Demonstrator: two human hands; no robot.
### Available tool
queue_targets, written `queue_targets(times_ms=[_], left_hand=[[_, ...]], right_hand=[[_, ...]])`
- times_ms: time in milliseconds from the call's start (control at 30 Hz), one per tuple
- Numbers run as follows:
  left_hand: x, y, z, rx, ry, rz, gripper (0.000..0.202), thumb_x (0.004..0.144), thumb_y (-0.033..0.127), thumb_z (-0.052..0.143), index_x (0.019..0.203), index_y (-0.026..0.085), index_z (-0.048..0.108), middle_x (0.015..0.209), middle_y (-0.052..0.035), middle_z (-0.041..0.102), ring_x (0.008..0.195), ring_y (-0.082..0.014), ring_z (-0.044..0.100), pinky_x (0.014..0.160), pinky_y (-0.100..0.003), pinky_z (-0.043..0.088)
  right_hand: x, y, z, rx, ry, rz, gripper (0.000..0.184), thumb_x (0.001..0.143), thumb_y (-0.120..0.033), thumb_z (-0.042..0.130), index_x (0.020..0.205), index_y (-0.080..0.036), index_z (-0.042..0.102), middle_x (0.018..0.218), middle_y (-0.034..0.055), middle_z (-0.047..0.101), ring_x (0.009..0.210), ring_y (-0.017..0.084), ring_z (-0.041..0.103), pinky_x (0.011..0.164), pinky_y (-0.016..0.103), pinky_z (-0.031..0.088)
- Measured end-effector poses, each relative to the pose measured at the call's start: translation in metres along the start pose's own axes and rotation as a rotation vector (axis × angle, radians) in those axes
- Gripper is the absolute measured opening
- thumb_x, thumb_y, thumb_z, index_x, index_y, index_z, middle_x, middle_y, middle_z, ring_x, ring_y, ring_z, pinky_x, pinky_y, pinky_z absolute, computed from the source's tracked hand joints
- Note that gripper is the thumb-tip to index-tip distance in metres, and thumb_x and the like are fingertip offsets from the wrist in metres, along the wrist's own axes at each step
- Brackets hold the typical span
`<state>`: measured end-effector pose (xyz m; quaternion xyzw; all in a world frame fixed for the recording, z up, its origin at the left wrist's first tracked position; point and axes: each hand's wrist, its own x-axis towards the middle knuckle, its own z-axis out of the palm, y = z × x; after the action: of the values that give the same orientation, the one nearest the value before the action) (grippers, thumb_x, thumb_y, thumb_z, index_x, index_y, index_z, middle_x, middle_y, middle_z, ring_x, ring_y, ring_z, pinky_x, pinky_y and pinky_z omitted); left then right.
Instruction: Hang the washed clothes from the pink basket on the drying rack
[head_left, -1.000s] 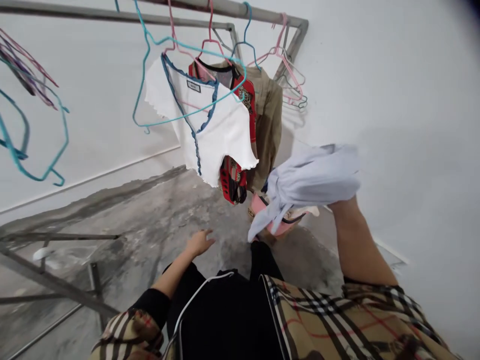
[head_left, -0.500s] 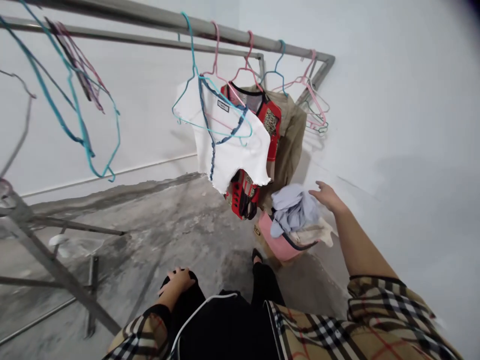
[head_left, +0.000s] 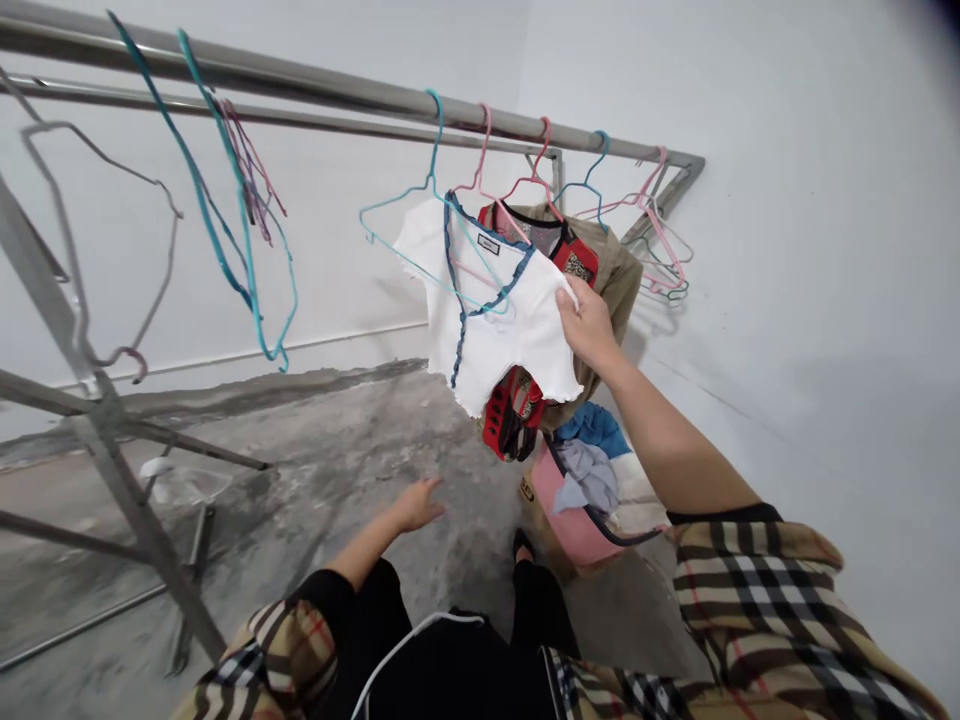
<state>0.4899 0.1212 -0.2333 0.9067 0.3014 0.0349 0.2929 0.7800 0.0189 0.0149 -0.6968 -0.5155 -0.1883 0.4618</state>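
A white top with blue trim [head_left: 491,320] hangs on a teal hanger [head_left: 420,205] from the metal rail [head_left: 337,90]. My right hand [head_left: 589,325] is raised and closed on the right sleeve of that white top. Behind it hang a red patterned garment [head_left: 514,410] and an olive-brown garment [head_left: 619,280]. My left hand [head_left: 416,503] hangs low over the concrete floor, fingers loosely spread, holding nothing. A pink basket [head_left: 566,515] on the floor below holds a pale blue-grey cloth [head_left: 592,475] and other clothes.
Empty wire hangers [head_left: 247,230] hang along the rail at left, and several more [head_left: 660,260] at its far right end. The rack's slanted metal legs [head_left: 142,520] stand at left. White walls meet in the corner behind the rack.
The pale cloth that my right hand held a second ago now lies in the basket. My right hand then rose and took hold of the white top's sleeve. My left hand moved off my knee.
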Motion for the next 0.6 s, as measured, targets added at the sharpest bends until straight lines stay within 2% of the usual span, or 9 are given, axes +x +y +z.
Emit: queue_targets(times_ms=[100, 133, 200, 267, 333, 367, 400, 500, 600], left_hand=[[0.019, 0.057, -0.035, -0.105, 0.029, 0.261, 0.056, 0.085, 0.042, 0.061, 0.138, 0.025, 0.051, 0.14, -0.0075, 0.057, 0.123, -0.0203, 0.058, 0.102, -0.03, 0.047], [0.021, 0.078, -0.05, -0.199, 0.09, 0.426, 0.058, 0.088, 0.044, 0.058, 0.14, 0.021, 0.048, 0.14, -0.0112, 0.056, 0.124, -0.0214, 0.057, 0.103, -0.031, 0.047], [0.02, 0.12, -0.081, -0.317, 0.247, 0.709, 0.057, 0.089, 0.047, 0.056, 0.139, 0.019, 0.049, 0.136, -0.0137, 0.059, 0.121, -0.0221, 0.059, 0.102, -0.033, 0.048], [0.019, 0.156, -0.113, -0.312, 0.51, 0.848, 0.053, 0.091, 0.046, 0.055, 0.137, 0.021, 0.05, 0.132, -0.0133, 0.061, 0.12, -0.022, 0.059, 0.104, -0.035, 0.046], [0.025, 0.181, -0.141, -0.278, 0.845, 0.83, 0.058, 0.09, 0.048, 0.056, 0.141, 0.023, 0.043, 0.144, -0.0146, 0.049, 0.136, -0.0261, 0.044, 0.113, -0.042, 0.037], [0.031, 0.189, -0.153, -0.26, 0.969, 0.788, 0.062, 0.09, 0.05, 0.056, 0.144, 0.024, 0.038, 0.15, -0.0144, 0.041, 0.142, -0.0277, 0.035, 0.115, -0.045, 0.033], [0.04, 0.194, -0.163, -0.236, 1.044, 0.742, 0.067, 0.09, 0.052, 0.055, 0.147, 0.026, 0.032, 0.154, -0.014, 0.035, 0.146, -0.0288, 0.027, 0.117, -0.048, 0.029], [0.071, 0.197, -0.188, -0.192, 1.108, 0.663, 0.079, 0.088, 0.056, 0.056, 0.151, 0.027, 0.018, 0.158, -0.0146, 0.026, 0.15, -0.0316, 0.012, 0.119, -0.053, 0.022], [0.092, 0.195, -0.209, -0.145, 1.117, 0.636, 0.078, 0.088, 0.053, 0.057, 0.151, 0.025, 0.02, 0.159, -0.015, 0.021, 0.15, -0.0334, 0.008, 0.118, -0.055, 0.021]], right_hand=[[-0.002, -0.011, 0.001, -0.006, -0.009, -0.035, 0.057, 0.095, -0.06, 0.03, 0.119, -0.018, 0.06, 0.112, 0.013, 0.068, 0.104, 0.028, 0.063, 0.096, 0.044, 0.048], [-0.004, -0.016, 0.0, -0.001, -0.015, -0.054, 0.058, 0.095, -0.06, 0.03, 0.119, -0.017, 0.06, 0.112, 0.0134, 0.068, 0.103, 0.028, 0.063, 0.095, 0.043, 0.049], [-0.006, -0.026, -0.002, 0.011, -0.037, -0.083, 0.058, 0.095, -0.06, 0.031, 0.119, -0.015, 0.059, 0.113, 0.0143, 0.068, 0.103, 0.028, 0.063, 0.094, 0.042, 0.049], [-0.007, -0.034, -0.004, 0.013, -0.072, -0.094, 0.057, 0.095, -0.06, 0.03, 0.119, -0.015, 0.058, 0.113, 0.0146, 0.068, 0.103, 0.028, 0.064, 0.093, 0.042, 0.049], [-0.007, -0.04, -0.005, 0.007, -0.101, -0.099, 0.055, 0.095, -0.058, 0.03, 0.118, -0.016, 0.057, 0.113, 0.0145, 0.068, 0.102, 0.029, 0.064, 0.092, 0.043, 0.049], [-0.006, -0.043, -0.005, 0.003, -0.114, -0.102, 0.053, 0.095, -0.057, 0.031, 0.118, -0.017, 0.057, 0.113, 0.0146, 0.068, 0.102, 0.029, 0.064, 0.092, 0.044, 0.049], [-0.006, -0.045, -0.005, -0.001, -0.126, -0.107, 0.051, 0.095, -0.055, 0.031, 0.118, -0.017, 0.056, 0.113, 0.0148, 0.068, 0.103, 0.03, 0.064, 0.092, 0.044, 0.049], [-0.006, -0.05, -0.003, -0.017, -0.151, -0.111, 0.046, 0.096, -0.048, 0.032, 0.121, -0.018, 0.055, 0.112, 0.0145, 0.069, 0.101, 0.031, 0.065, 0.089, 0.045, 0.05], [-0.006, -0.054, -0.001, -0.047, -0.147, -0.106, 0.046, 0.095, -0.044, 0.031, 0.123, -0.017, 0.055, 0.108, 0.0151, 0.07, 0.098, 0.032, 0.066, 0.086, 0.046, 0.051]])
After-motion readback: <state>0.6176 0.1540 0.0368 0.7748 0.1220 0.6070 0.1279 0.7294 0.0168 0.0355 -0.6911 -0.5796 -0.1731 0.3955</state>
